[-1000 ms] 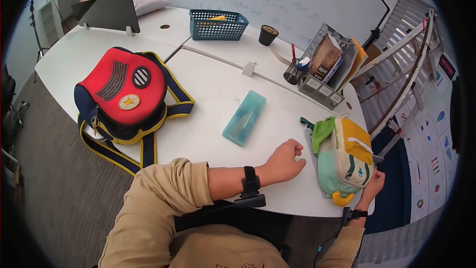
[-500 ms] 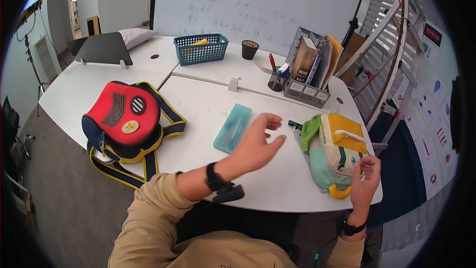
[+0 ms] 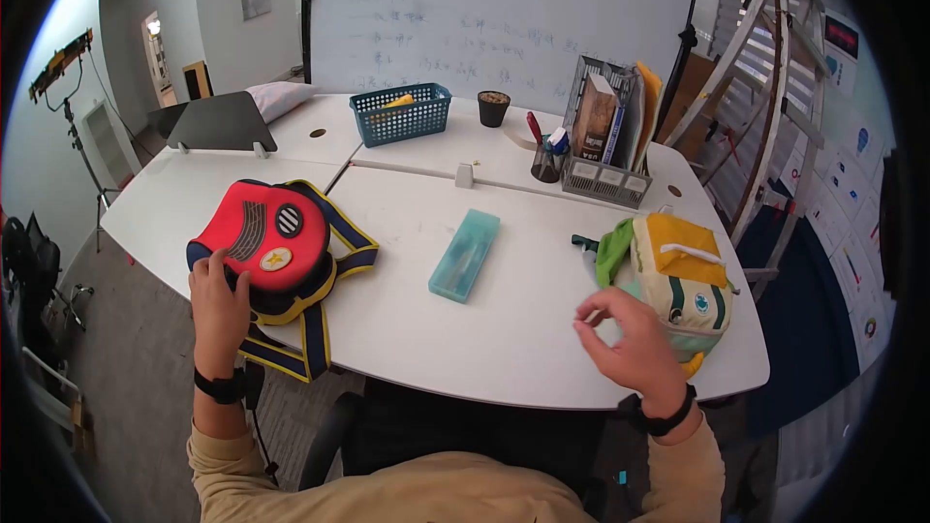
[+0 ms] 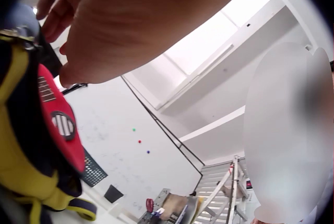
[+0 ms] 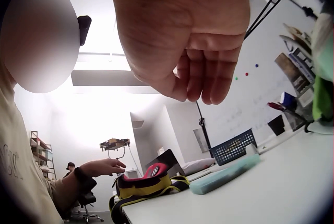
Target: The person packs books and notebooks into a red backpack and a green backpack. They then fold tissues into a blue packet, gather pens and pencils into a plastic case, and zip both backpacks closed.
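My left hand [image 3: 219,308] is at the near left side of a red backpack [image 3: 267,240] with navy, yellow-edged straps and a star badge. Its fingers are loosely bent and reach over the bag's edge, close to a metal zipper pull [image 4: 26,39] in the left wrist view. My right hand [image 3: 632,344], loosely curled and holding nothing, hovers in front of a small cream, yellow and green backpack [image 3: 690,292], hiding its lower left part. Between the two bags a translucent teal pencil case [image 3: 465,257] lies closed on the white table [image 3: 407,329].
Along the back stand a blue basket [image 3: 401,118] with a yellow thing inside, a small plant pot [image 3: 493,110], a pen holder [image 3: 545,167] and a grey file rack [image 3: 605,184] with books. A stepladder [image 3: 765,136] rises beyond the right edge. An office chair [image 3: 339,431] is below.
My left hand has swung left from beside the small backpack, past the pencil case, to the red backpack. My right hand has moved left from the small backpack's right side to its front.
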Available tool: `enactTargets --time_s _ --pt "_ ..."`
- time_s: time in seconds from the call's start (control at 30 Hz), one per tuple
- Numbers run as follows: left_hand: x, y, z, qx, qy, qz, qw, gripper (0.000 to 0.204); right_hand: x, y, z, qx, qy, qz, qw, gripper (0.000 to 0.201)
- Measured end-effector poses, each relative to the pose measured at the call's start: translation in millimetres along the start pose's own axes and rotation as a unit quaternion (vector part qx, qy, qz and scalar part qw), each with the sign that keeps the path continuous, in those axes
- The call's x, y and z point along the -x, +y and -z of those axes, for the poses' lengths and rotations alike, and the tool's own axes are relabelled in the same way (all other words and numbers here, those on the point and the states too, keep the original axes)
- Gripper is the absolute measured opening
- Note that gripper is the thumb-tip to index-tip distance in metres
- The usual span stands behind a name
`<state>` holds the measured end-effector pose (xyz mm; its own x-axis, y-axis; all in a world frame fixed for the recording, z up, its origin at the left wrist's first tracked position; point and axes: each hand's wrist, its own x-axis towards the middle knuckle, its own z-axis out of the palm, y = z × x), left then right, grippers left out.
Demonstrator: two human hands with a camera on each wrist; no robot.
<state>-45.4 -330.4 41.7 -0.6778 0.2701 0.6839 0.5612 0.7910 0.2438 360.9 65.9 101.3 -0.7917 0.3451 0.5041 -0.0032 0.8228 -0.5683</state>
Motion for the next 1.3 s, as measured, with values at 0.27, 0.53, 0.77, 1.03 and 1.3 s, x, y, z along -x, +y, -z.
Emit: enactTargets --time_s 0.27,0.53,0.77,1.03,1.3 --pt "16 -32 -25 0.097 -0.011 0.073 0.993 0.016 -67 -39 -76 -0.046 -0.175 0.143 0.973 0.017" --pt "23 -8 28 0.102 0.072 0.083 0.989 0.010 -78 -77 -153 -0.129 -0.219 0.181 0.950 0.016" --pt "39 -24 31 0.208 0.059 0.158 0.964 0.017 -79 -102 -221 -0.213 -0.261 0.156 0.929 0.015" --pt "30 -20 15 0.190 0.002 0.049 0.981 0.023 -97 -126 -248 -0.240 -0.292 0.125 0.917 0.019" --pt "28 -28 5 0.135 0.027 0.047 0.989 0.013 -111 -132 -260 -0.287 -0.289 0.070 0.911 0.028"
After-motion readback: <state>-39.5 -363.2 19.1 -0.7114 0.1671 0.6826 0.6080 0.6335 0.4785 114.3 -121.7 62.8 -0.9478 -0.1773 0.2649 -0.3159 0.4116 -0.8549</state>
